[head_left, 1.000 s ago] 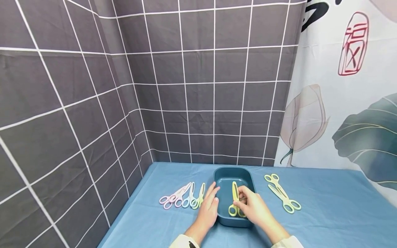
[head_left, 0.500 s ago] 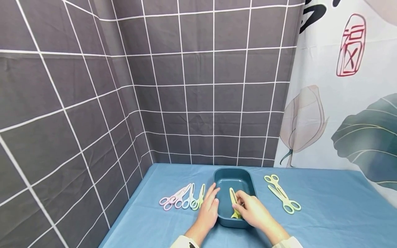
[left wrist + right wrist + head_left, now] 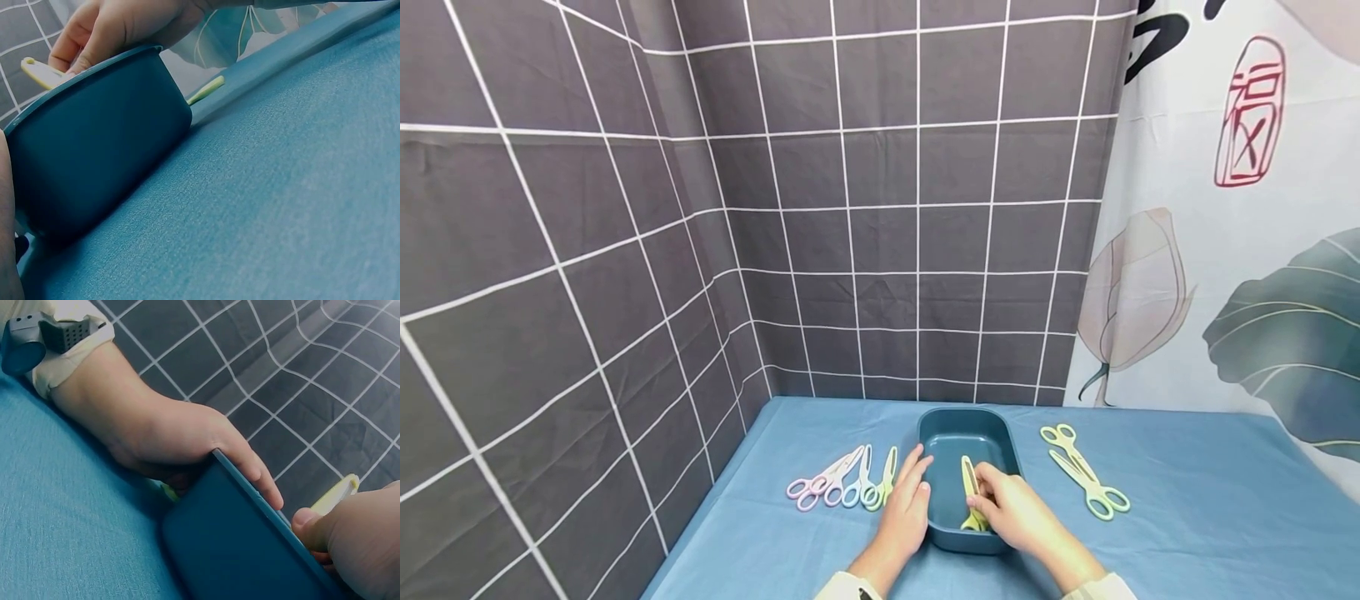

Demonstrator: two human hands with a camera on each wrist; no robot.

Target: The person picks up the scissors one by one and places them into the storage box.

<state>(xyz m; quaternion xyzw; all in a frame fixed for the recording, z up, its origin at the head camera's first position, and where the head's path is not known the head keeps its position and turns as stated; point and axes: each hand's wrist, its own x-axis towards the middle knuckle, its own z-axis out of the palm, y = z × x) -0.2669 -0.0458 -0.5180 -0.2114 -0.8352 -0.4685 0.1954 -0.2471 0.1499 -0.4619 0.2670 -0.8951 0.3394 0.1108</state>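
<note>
Inside the teal bin [image 3: 968, 543], near its front wall, the right hand [image 3: 1017, 510] pinches yellow scissors [image 3: 967, 477]. The left hand [image 3: 901, 515], fingers extended, rests on the bin's left rim. Left of the bin lie pink, pale-blue and green scissors [image 3: 863, 475]; right, across a strip of cloth [image 3: 1036, 460], overlapping yellow-green scissors [image 3: 1088, 479]. Beyond its far rim, cloth meets gridded fabric [image 3: 880, 237].

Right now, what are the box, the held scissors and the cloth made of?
The box looks like smooth, satiny plastic: even color, rounded shape, though coated metal is possible. The held scissors seem dull plastic: pale yellow, no metallic gleam showing. The cloth looks like matte woven fabric, with fine grain.
</note>
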